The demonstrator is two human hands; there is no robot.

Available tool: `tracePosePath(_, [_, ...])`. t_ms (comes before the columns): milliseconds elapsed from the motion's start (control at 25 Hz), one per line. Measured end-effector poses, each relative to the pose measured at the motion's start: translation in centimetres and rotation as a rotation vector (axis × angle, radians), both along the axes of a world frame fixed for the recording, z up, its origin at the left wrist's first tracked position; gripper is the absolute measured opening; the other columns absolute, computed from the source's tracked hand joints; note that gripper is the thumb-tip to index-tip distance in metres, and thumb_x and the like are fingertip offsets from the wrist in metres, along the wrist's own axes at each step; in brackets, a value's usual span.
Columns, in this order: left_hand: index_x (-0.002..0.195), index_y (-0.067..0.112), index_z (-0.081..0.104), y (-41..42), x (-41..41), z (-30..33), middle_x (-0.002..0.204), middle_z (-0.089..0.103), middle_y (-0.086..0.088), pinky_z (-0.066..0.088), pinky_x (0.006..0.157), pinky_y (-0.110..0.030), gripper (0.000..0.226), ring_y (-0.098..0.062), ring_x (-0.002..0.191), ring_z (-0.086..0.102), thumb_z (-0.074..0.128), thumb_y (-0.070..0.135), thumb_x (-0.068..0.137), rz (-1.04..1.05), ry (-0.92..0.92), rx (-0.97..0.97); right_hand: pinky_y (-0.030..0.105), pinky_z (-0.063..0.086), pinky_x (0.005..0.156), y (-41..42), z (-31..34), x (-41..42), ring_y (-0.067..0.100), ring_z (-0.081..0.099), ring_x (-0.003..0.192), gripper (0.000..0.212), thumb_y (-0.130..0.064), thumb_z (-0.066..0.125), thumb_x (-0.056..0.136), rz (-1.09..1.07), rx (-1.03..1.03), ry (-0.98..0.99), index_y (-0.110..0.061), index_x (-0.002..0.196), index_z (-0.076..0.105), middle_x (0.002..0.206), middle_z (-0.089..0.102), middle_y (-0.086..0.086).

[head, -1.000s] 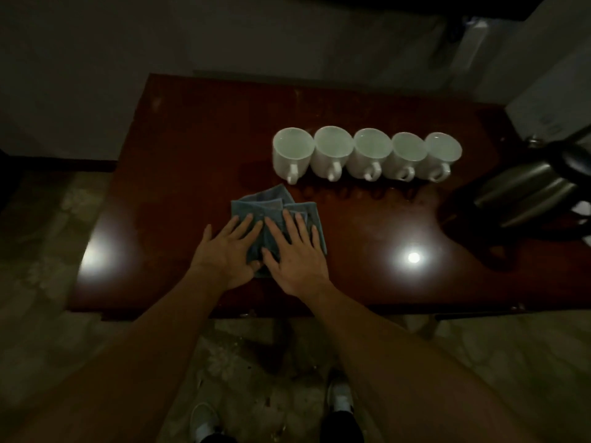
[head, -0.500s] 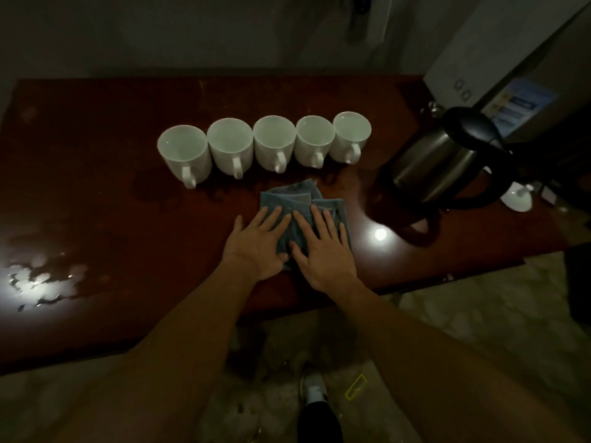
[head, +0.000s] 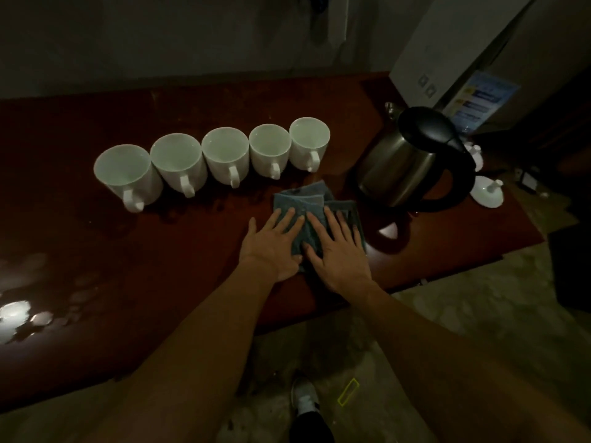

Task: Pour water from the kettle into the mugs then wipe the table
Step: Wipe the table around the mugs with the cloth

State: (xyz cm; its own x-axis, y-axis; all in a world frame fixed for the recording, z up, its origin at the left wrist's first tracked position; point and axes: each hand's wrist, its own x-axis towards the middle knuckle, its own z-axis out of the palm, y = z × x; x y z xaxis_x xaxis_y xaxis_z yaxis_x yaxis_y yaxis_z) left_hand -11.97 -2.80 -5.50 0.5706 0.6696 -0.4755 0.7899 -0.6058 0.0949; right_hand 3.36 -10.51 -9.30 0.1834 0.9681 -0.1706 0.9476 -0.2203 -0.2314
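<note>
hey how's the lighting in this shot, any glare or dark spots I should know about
Head view: very dim overall, with the wall behind nearly black. A bright glare patch sits on the wet table at far left, and a smaller reflection shows beside the kettle. The mugs and the cloth under the left hand and right hand read clearly. Wide-angle bending curves the table edge.

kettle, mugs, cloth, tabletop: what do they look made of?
Kettle: brushed metal body, likely stainless going by its dull grey sheen; black lid and handle look plastic.
Mugs: glossy white, probably glazed ceramic.
Cloth: soft, matte blue-grey fabric, folded in layers; the weave can't be made out.
Table: dark red-brown and glossy, mirroring a light; lacquered wood or veneer.
</note>
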Motion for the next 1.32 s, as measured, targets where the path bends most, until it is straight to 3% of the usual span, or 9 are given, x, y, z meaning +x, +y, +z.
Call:
tracePosePath(360, [0.158, 0.029, -0.014, 0.6, 6.4, 0.2, 0.165, -0.023, 0.005, 0.001, 0.122, -0.058, 0.075, -0.019, 0.152, -0.019, 0.031, 0.053, 0.104, -0.061, -0.023, 0.001, 0.046, 0.005, 0.125, 0.0, -1.1, 6.3, 0.019, 0.005, 0.156, 0.068, -0.064, 0.025, 0.098, -0.059, 0.074, -0.054, -0.040, 0.160, 0.013, 0.170, 0.011, -0.002])
tracePosePath(680, [0.158, 0.030, -0.015, 0.8, 8.7, 0.0, 0.165, -0.025, 0.004, -0.001, 0.121, -0.060, 0.074, -0.020, 0.151, -0.022, 0.029, 0.054, 0.104, -0.040, -0.026, -0.023, 0.050, 0.009, 0.124, 0.5, -1.2, 8.2, 0.022, 0.005, 0.156, 0.066, -0.062, 0.026, 0.099, -0.087, 0.081, -0.075, -0.041, 0.160, 0.015, 0.170, 0.012, 0.001])
tracePosePath(800, [0.159, 0.029, -0.015, 0.8, 8.3, 0.1, 0.165, -0.025, 0.003, -0.002, 0.120, -0.062, 0.077, -0.020, 0.152, -0.021, 0.033, 0.052, 0.103, -0.025, -0.006, -0.030, 0.051, 0.003, 0.124, 0.7, -0.9, 7.3, 0.023, 0.000, 0.156, 0.067, -0.063, 0.022, 0.097, -0.108, 0.050, -0.075, -0.041, 0.160, 0.012, 0.170, 0.007, 0.001])
tracePosePath(1040, [0.158, 0.031, -0.016, 0.3, 3.2, 0.1, 0.164, -0.026, 0.006, -0.005, 0.118, -0.066, 0.075, -0.018, 0.151, -0.023, 0.030, 0.053, 0.104, 0.036, -0.018, -0.031, 0.053, 0.003, 0.123, 1.5, -0.6, 2.6, 0.024, 0.001, 0.156, 0.069, -0.063, 0.019, 0.094, -0.066, 0.030, -0.069, -0.044, 0.159, 0.009, 0.171, 0.005, 0.000])
tracePosePath(1320, [0.158, 0.032, -0.016, -1.2, -9.5, -0.6, 0.165, -0.024, 0.008, -0.002, 0.120, -0.062, 0.077, -0.015, 0.151, -0.021, 0.029, 0.060, 0.102, 0.161, -0.097, 0.009, 0.050, -0.001, 0.123, 2.3, -0.2, -8.5, 0.024, -0.001, 0.156, 0.069, -0.061, 0.020, 0.094, 0.100, 0.026, -0.040, -0.042, 0.160, 0.010, 0.171, 0.003, 0.001])
